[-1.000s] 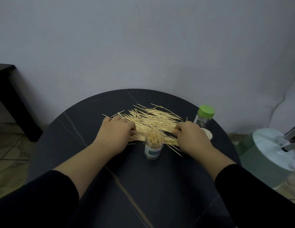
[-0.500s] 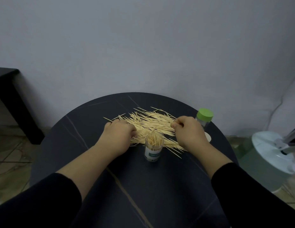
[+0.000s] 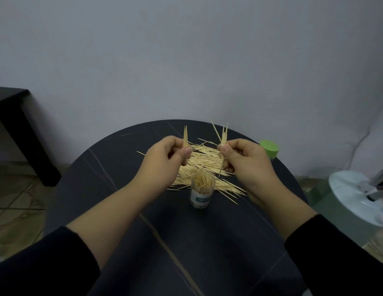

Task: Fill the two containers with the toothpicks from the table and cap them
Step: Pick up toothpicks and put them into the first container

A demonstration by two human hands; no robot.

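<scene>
Head view. The left hand [image 3: 162,159], at the centre of the frame, is pinching a small bundle of pale wooden toothpicks [image 3: 185,135] between thumb and curled fingers. Its grip is closing tightly round them, and their tips are pointing up. The right hand [image 3: 248,163], just right of centre, is holding a second small bundle [image 3: 223,133] in a like grip, thumb against forefinger, with the tips splaying upward. Both hands are hovering, apart from each other, above the round dark stone-patterned desk [image 3: 186,242]. Beneath and between them a loose pile of toothpicks [image 3: 205,161] is lying spread on the desk. At the pile's lower edge a small clear cylindrical container [image 3: 202,191] with a white-and-green label is standing upright, uncapped and partly filled with toothpicks. A second container, wearing a light green cap [image 3: 269,148], is standing near the desk's right edge, mostly hidden behind the right hand. A black side table [image 3: 13,107] is showing at the left edge of the frame. A white round object [image 3: 355,195] is sitting at the right edge, off the desk.
</scene>
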